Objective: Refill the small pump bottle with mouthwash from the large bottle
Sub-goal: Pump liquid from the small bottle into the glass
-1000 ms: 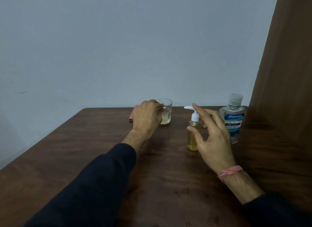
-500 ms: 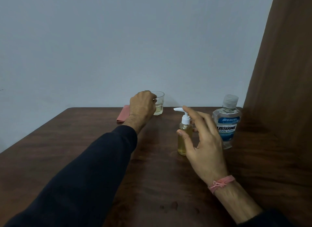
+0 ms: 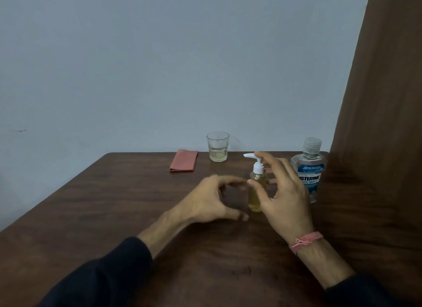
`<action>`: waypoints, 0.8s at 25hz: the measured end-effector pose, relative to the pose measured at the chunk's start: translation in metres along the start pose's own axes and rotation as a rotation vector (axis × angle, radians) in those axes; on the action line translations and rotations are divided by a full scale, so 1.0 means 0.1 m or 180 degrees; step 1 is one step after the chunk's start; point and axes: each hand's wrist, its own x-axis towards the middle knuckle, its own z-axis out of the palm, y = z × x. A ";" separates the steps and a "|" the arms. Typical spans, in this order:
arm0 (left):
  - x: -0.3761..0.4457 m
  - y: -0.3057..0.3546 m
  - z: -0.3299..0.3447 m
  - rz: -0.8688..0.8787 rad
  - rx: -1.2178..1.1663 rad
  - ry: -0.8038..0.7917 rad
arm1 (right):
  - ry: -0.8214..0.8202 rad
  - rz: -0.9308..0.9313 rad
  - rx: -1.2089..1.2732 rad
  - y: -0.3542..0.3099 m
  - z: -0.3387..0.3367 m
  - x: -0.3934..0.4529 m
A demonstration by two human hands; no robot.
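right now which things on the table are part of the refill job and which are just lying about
Part of the job:
- small pump bottle, yellowish liquid inside, pump still on
- large mouthwash bottle, cap on
- right hand, open around the pump bottle
- left hand, open, just left of it

Lying about:
- glass with a little liquid
- folded pink cloth

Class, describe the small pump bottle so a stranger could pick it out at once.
Start at the dark wooden table and look right, beside the tall mouthwash bottle. The small pump bottle stands just left of it. It alone has a white pump top and yellowish liquid.
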 end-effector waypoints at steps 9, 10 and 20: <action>-0.08 0.44 0.42 -0.0462 0.0194 0.0743 | -0.0747 0.0462 -0.0554 -0.33 -0.23 0.17; -0.05 0.45 0.43 -0.0511 0.0210 0.0712 | -0.0848 0.0432 -0.0754 -0.36 -0.26 0.23; 0.77 0.28 0.51 -0.0899 0.0294 0.0842 | -0.2158 0.0534 -0.2372 -0.45 -0.18 1.51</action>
